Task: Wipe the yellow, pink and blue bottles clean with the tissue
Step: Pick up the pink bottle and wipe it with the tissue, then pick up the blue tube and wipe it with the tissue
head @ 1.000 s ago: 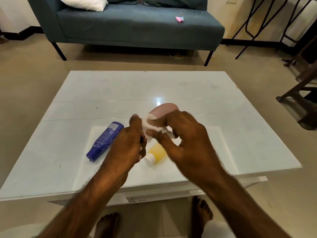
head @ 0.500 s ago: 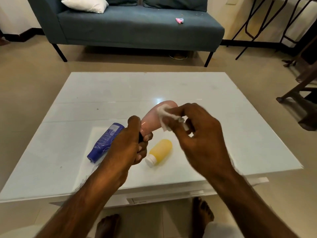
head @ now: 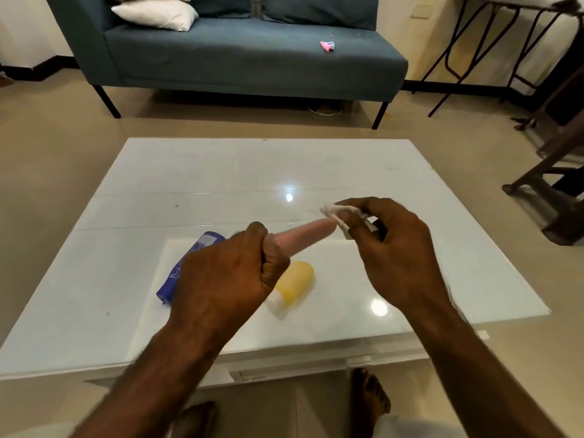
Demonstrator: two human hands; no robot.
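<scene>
Since half a second ago my right hand point(head: 395, 254) has slid the crumpled white tissue point(head: 336, 214) up the bottle to its far tip. Right fingers point(head: 354, 216) are pinched narrow on the tissue, which touches the rounded end of the smooth pink plastic bottle point(head: 305, 237). Left hand point(head: 227, 279) is fisted around the bottle's near end. Its long axis runs from my left fist up and rightward, above the glossy white surface point(head: 410, 279). The blue tube-shaped bottle point(head: 189, 263) and small yellow bottle with white cap point(head: 292, 284) lie below, left hand nearer. Judgement: pink stroke nearly finished.
</scene>
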